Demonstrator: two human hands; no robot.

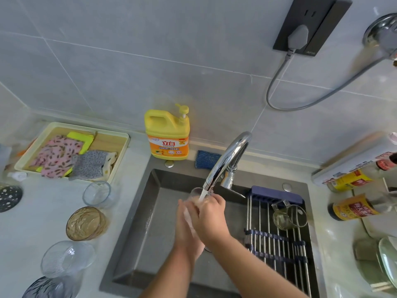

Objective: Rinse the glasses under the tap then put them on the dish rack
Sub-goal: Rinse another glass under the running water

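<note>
Water runs from the chrome tap (225,162) into a clear glass (196,193) held over the sink (150,203). My right hand (209,218) grips the glass from the right. My left hand (187,231) lies against its left side and underneath, so most of the glass is hidden. A clear handled glass (289,216) lies on its side on the dish rack (277,235) across the sink's right half. On the left counter stand a clear glass (97,193), an amber glass (86,223), a ribbed clear glass (66,258) and a dark glass (50,287).
A yellow detergent bottle (167,134) and a blue sponge (207,159) sit behind the sink. A tray of cloths (73,151) is at the back left. Sauce bottles (354,209) and plates (386,261) crowd the right counter. A grey cable (279,82) hangs on the wall.
</note>
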